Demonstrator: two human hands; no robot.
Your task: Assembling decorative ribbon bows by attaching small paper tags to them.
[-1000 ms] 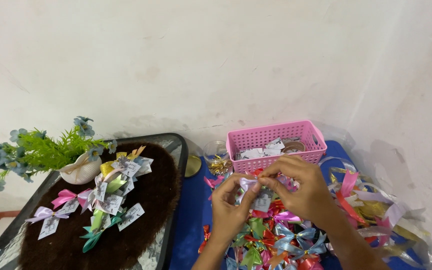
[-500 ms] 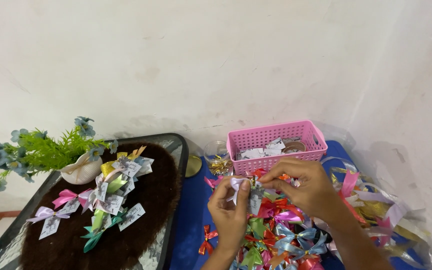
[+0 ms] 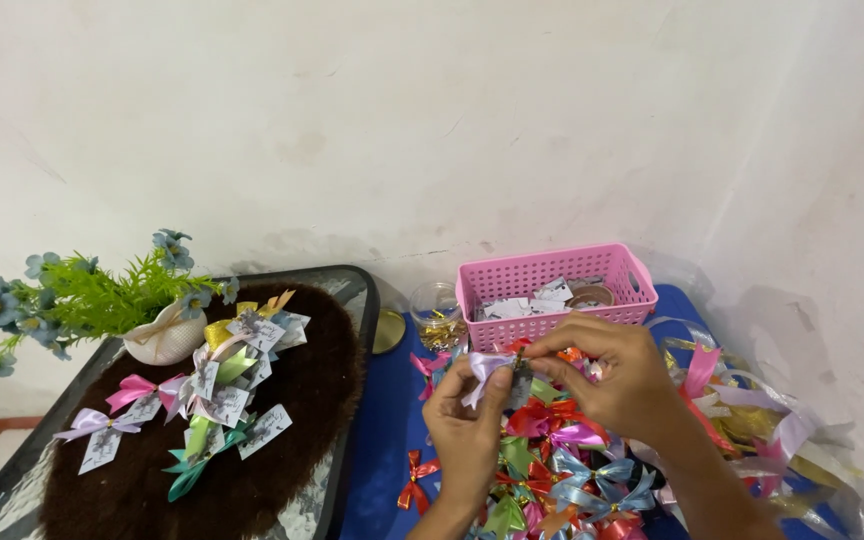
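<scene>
My left grip [image 3: 470,425] and right grip [image 3: 617,378] pinched on a lilac bow [image 3: 485,368], pink basket [image 3: 550,284] just beyond, blue counter [image 3: 377,455] edge open leftward.

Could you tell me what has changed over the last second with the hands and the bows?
Both hands have lifted off the pile of bows; the left hand now pinches a lilac bow while the right hand works at it. The pink basket, tagged bows and flower vase have not moved.
</scene>
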